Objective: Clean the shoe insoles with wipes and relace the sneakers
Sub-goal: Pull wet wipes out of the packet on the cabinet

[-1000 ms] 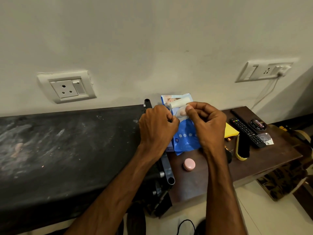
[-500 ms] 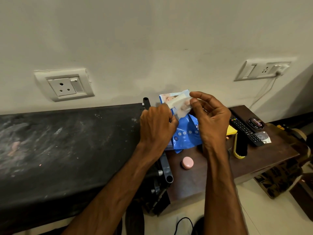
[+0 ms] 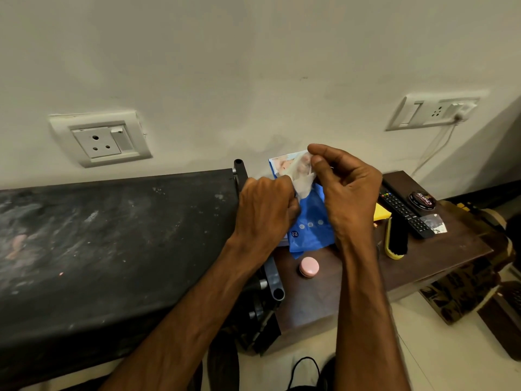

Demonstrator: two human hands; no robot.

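Off-white painted wall (image 3: 253, 66) fills the upper half of the view, behind the wipes pack (image 3: 313, 230). Black, dust-streaked flat surface (image 3: 112, 235) runs wide to the left of the pack, its metal end frame just beside it. Brown wooden table (image 3: 437, 258) lies under the pack and extends to its right.

White socket plate (image 3: 100, 138) on the wall well to the pack's upper left. A second switch plate (image 3: 431, 112) is up and to its right, with a plug and white cable in it.

Both forearms reach in from below the pack. Left hand (image 3: 265, 210) sits at the pack's left edge, fingers curled, gripping that edge; the fingertips themselves are hidden. Right hand (image 3: 349, 190) is over the pack's right side, raised above its top end, thumb and forefinger pinching the wipe (image 3: 303, 182), other fingers loosely bent.

The pack is blue, tilted up off the table between the two hands, printed top end toward the wall.

Black remote (image 3: 406, 213) lies to the right of the pack. Yellow-backed brush (image 3: 396, 241) with black bristles lies nearer than the remote, also right of the pack. Round black polish tin (image 3: 422, 199) is just beyond the remote. Yellow item (image 3: 382, 215) peeks out beside the right wrist.

The wipe is white, thin, crumpled, hanging from the pinch down to the pack's upper face. Pink round case (image 3: 309, 266) rests on the table just below the pack.
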